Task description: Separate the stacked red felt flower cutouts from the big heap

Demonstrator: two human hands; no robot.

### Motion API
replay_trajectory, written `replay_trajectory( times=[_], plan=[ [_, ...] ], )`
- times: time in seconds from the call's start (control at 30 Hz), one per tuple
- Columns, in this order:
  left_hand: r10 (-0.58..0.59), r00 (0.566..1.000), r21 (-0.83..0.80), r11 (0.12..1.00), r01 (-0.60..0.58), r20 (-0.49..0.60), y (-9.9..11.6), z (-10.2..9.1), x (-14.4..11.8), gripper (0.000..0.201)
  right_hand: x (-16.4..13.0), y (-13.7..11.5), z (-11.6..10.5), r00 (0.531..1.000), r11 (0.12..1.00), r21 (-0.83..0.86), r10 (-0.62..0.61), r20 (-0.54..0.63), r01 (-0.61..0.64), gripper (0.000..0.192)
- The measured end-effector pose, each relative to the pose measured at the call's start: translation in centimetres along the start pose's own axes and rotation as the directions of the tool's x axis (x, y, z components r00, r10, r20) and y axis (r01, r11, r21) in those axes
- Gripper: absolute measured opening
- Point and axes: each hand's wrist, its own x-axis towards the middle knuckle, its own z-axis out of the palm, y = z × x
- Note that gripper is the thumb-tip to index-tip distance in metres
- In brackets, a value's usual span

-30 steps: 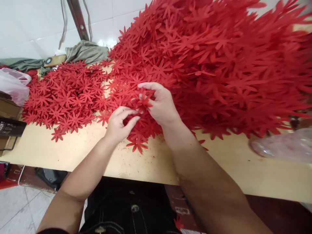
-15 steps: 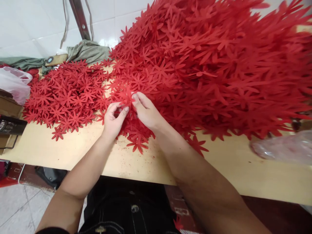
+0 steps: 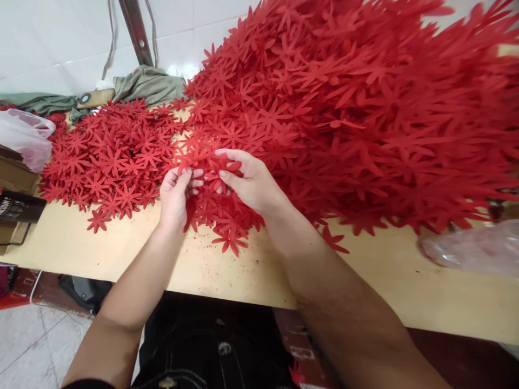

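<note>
Right hand [image 3: 254, 181] wider, flowers [image 3: 223, 163] between fingers [image 3: 233, 180]

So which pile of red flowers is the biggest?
The right pile: it rises high before the white wall and reaches the picture's right edge. The left pile is smaller and lower.

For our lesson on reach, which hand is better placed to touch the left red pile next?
Probably the left hand: it is nearer the left red pile; the right hand is farther off.

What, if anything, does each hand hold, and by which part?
The left hand pinches at least one red flower cutout by its near edge; the right hand holds another, exact spot unclear.
</note>
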Motion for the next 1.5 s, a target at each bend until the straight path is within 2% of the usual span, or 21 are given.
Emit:
replay_trajectory(
  times=[0.1, 0.23, 0.43, 0.5, 0.63, 0.7, 0.77, 0.9, 1.03, 1.17, 1.3, 1.4, 1.5],
  plan=[
    [-0.001, 0.999, 0.015, 1.000, 0.001, 0.037, 0.0, -0.1, -0.1, 0.021, -0.1, -0.4, 0.2, 1.000, 1.000, 0.019, 0.013, -0.021, -0.013, 0.026],
    [0.036, 0.992, 0.072, 0.996, -0.045, 0.119, -0.1, 0.1, -0.4, 0.019, -0.2, -1.1, 0.3, 0.992, 0.999, 0.018, -0.026, -0.121, 0.028, 0.016],
    [0.122, 0.947, 0.165, 0.970, -0.177, 0.297, -0.6, 0.6, -0.7, 0.033, -0.3, -1.1, 0.7, 0.995, 0.998, -0.040, -0.047, -0.091, 0.043, 0.038],
    [0.134, 0.947, 0.163, 0.969, -0.187, 0.291, -0.8, 0.5, -0.5, 0.030, -0.3, -0.9, 0.7, 0.998, 0.999, -0.001, -0.040, -0.049, 0.040, 0.040],
    [0.158, 0.977, 0.144, 0.973, -0.179, 0.144, -1.1, -0.1, 0.1, 0.014, -0.3, -0.7, 0.5, 0.996, 0.999, 0.026, -0.028, 0.089, 0.025, 0.034],
    [0.157, 0.983, 0.124, 0.978, -0.168, 0.092, -1.1, -0.2, 0.2, 0.010, -0.3, -0.6, 0.3, 0.991, 0.999, 0.006, -0.044, 0.125, 0.043, 0.038],
    [0.140, 0.987, 0.107, 0.983, -0.149, 0.084, -1.1, -0.2, 0.2, 0.007, -0.3, -0.5, 0.2, 0.990, 0.998, -0.005, -0.054, 0.132, 0.055, 0.038],
    [0.121, 0.988, 0.117, 0.984, -0.132, 0.100, -1.3, 0.0, 0.1, 0.007, -0.2, -0.3, 0.1, 0.997, 0.999, -0.029, -0.042, 0.063, 0.044, 0.026],
    [0.159, 0.982, 0.148, 0.974, -0.173, 0.103, -1.1, 0.1, 0.0, 0.014, -0.3, -0.8, 0.2, 1.000, 0.999, -0.029, -0.013, -0.002, 0.013, 0.020],
    [0.194, 0.952, 0.135, 0.964, -0.230, 0.237, -0.6, 0.0, -0.1, 0.028, -0.3, -1.0, 0.0, 0.999, 1.000, -0.025, 0.001, -0.036, -0.002, 0.020],
    [0.158, 0.916, 0.151, 0.962, -0.227, 0.369, -0.2, -0.1, -0.3, 0.045, -0.2, -0.7, 0.1, 0.999, 0.999, -0.030, -0.030, -0.042, 0.029, 0.022],
    [0.106, 0.919, 0.192, 0.963, -0.191, 0.380, 0.0, 0.0, -0.6, 0.045, -0.2, -0.6, 0.2, 0.996, 0.997, -0.043, -0.071, -0.052, 0.068, 0.024],
    [0.073, 0.942, 0.190, 0.971, -0.142, 0.328, 0.0, 0.1, -0.6, 0.042, -0.2, -0.6, 0.2, 0.998, 0.997, -0.051, -0.059, -0.034, 0.057, 0.030]
  ],
)
